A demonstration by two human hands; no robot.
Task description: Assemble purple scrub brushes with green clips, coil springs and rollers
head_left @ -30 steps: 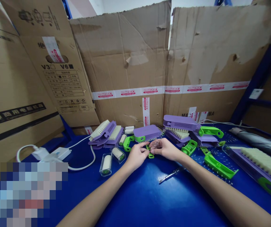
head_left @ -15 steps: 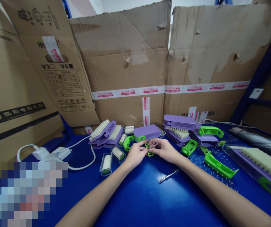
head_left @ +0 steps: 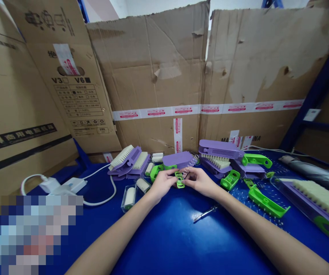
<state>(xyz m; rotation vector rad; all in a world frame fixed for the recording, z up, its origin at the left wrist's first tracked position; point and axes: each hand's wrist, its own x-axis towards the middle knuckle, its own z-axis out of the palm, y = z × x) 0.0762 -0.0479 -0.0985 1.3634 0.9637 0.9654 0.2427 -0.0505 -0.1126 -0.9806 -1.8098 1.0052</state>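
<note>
Green part (head_left: 179,179) now shows more of face, gripped by fingers of left hand (head_left: 162,185) and right hand (head_left: 203,182); wire coil (head_left: 192,161) towards one o'clock; handling seems unfinished.

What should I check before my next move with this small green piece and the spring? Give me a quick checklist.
1. Both hands at the small green piece: ok, left hand and right hand meet there.
2. Spring in reach: ok, its coils show by the right hand's fingers.
3. Spring seated in the piece: cannot tell, the fingers hide that end.
4. Spring's far end free of the purple brush behind: cannot tell, they overlap in view.
5. Metal tool apart from the fingers: ok.
6. Small shiny bits gathered up: not ok, scattered at right.
</note>
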